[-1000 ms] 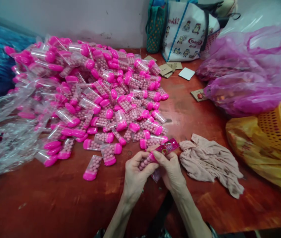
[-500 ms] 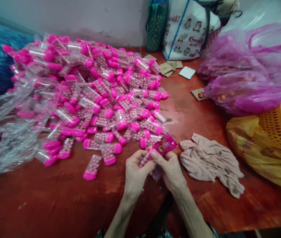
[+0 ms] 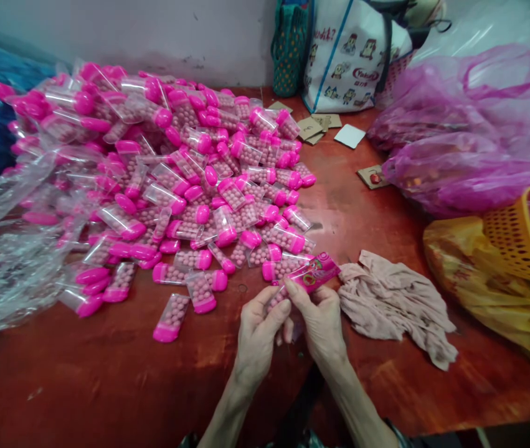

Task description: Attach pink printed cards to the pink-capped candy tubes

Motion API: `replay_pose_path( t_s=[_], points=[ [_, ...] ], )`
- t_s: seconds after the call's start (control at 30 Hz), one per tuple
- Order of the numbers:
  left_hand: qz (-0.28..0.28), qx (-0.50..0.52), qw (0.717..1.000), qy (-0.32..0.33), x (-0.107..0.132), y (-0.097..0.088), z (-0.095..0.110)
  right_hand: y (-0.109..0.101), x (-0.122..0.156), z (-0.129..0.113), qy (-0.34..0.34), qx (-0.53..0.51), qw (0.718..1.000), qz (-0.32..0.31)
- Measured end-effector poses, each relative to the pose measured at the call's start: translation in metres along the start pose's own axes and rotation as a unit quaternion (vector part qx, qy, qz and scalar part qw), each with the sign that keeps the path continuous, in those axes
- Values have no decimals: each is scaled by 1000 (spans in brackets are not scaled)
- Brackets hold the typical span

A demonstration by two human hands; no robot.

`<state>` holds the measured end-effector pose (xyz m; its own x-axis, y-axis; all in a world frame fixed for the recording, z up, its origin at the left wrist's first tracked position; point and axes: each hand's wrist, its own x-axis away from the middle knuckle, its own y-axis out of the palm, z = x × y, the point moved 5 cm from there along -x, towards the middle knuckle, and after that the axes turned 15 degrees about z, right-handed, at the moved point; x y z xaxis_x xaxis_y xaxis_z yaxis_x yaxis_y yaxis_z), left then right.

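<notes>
My left hand [image 3: 256, 336] is closed on a small clear candy container [image 3: 276, 300] filled with pink balls. My right hand [image 3: 321, 326] pinches a shiny pink printed plastic sleeve [image 3: 317, 271] with its thumb on top. The sleeve lies against the container's far end, and its free part sticks out up and to the right. How far the sleeve covers the container is hidden by my fingers. Just beyond my hands spreads a big heap of the same containers with pink caps [image 3: 231, 193]. One loose container [image 3: 171, 318] lies to the left of my left hand.
A crumpled beige cloth [image 3: 395, 305] lies right of my hands on the red table [image 3: 106, 386]. Clear plastic film [image 3: 17, 292] covers the left side. Purple bags [image 3: 461, 137], a yellow basket [image 3: 510, 239], cardboard pieces [image 3: 311, 129] and a white bag [image 3: 344, 62] stand around.
The container and sleeve have turned slightly, and the container's pink cap no longer shows between my hands. More of my left fingers show below it. The view has shifted a little.
</notes>
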<state>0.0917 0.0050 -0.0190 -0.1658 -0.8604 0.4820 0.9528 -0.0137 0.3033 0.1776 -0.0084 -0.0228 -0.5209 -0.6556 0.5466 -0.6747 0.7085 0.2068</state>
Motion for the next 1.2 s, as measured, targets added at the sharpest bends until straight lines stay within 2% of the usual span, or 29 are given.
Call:
replay_pose_path(
  t_s=[0.13,0.3,0.47,0.57,0.63,0.77,0.9,1.07,1.2],
  points=[
    [0,9,1000,1,0,3,2,-2,0,-3,5,-14,1000,5],
    [-24,-65,998,14,4,8,6,1,3,-8,31,-73,997,-8],
    [8,-108,993,43,4,5,8,4,3,-2,26,-18,999,-17],
    [19,-93,994,56,3,5,12,6,3,-2,44,-39,998,-36],
    [7,-89,994,58,3,8,14,5,2,-7,48,-92,994,-24],
    [-18,-118,990,73,6,12,17,-1,-3,-16,31,-154,986,50],
    [-6,-130,989,76,6,9,15,-2,-3,-11,30,-97,993,60],
    [21,-72,997,21,3,4,0,-3,0,3,7,4,998,65],
    [24,-2,1000,-20,2,6,-7,-3,1,4,-11,52,996,65]
  ],
)
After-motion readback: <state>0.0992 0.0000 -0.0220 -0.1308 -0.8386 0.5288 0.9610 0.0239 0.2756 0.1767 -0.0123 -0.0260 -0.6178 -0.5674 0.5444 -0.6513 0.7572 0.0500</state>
